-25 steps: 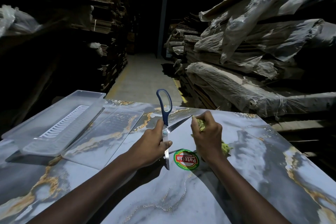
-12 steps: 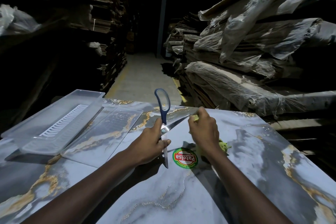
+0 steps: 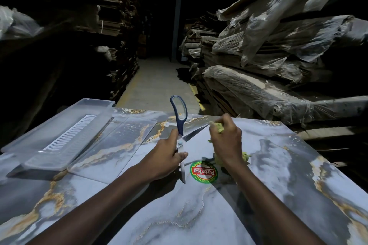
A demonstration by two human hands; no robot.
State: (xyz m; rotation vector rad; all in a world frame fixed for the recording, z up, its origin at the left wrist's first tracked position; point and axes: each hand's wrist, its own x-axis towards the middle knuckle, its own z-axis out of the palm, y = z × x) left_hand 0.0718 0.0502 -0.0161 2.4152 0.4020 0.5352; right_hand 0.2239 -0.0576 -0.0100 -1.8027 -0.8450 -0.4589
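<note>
Green leafy piece (image 3: 218,127) was pinched in my right hand (image 3: 227,142), over the marble table (image 3: 199,215), at one blade tip. Scissors (image 3: 180,125) gaped wide, my left hand (image 3: 165,157) gripping them near the pivot. Round sticker (image 3: 203,172) sat just below; clear tray (image 3: 59,131) was off left.

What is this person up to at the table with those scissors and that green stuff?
A person seems to be cutting up a green leafy bunch at a marble-patterned table. The left hand grips blue-handled scissors, blades wide open, one pointing toward the greens. The right hand holds the bunch close to that blade's tip. A clear plastic tray and a flat clear sheet lie to the left.
</note>
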